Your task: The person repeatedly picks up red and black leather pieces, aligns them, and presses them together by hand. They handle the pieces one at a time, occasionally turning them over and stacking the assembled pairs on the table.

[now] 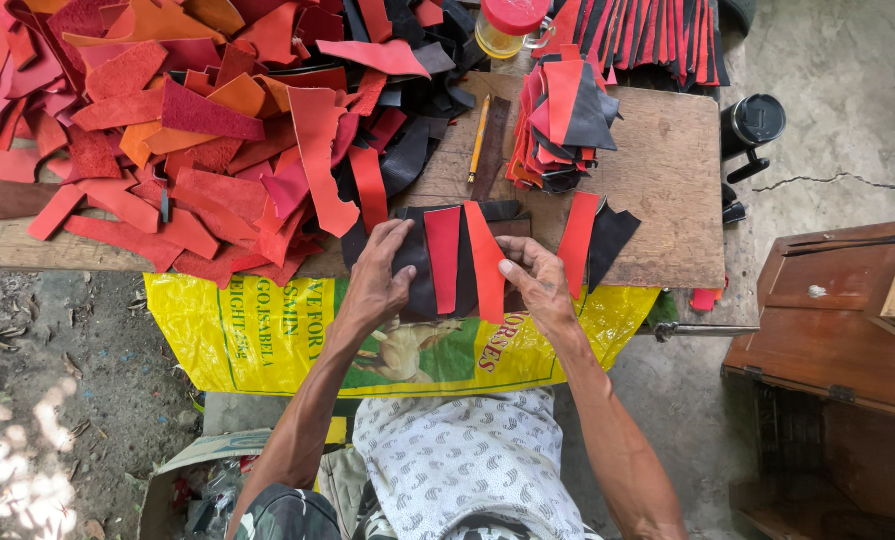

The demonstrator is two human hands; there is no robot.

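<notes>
Pressing 2 hands [458, 275] on smooth tapered red and black leather strips [465, 262]

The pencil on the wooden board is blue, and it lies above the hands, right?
Not quite: the head view shows the pencil is yellow, not blue. It does lie on the wooden board, above the left hand and right hand.
</notes>
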